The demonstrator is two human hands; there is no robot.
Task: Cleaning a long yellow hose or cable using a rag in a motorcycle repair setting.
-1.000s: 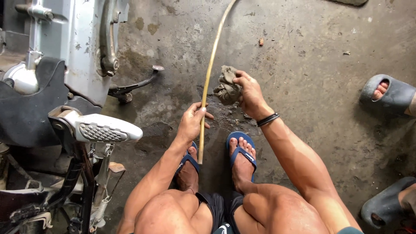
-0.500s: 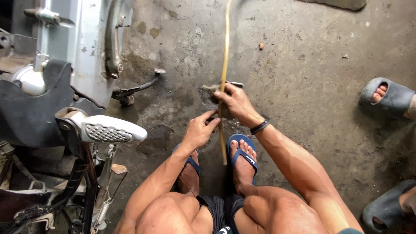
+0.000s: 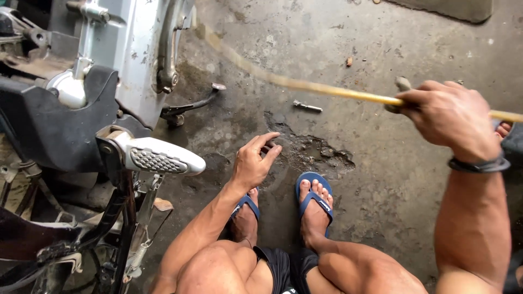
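We see the yellow rod (image 3: 327,90) smeared by motion blur toward its far end, near the motorbike (image 3: 109,81), and cut off by the right edge. The right hand (image 3: 449,117) covers the part it grips, and the grey lump (image 3: 402,84) poking out beside its fingers is mostly hidden. The motorbike runs off the left and top edges. A sandalled foot (image 3: 504,129) at the right edge barely shows.

The person's arms are bare, with no sleeves. A dark band (image 3: 473,164) circles the wrist of the right hand (image 3: 449,117); the left hand (image 3: 253,163) wears nothing. Black shorts (image 3: 283,267) cover the thighs, and blue flip-flops (image 3: 315,202) with dark straps are on both feet.
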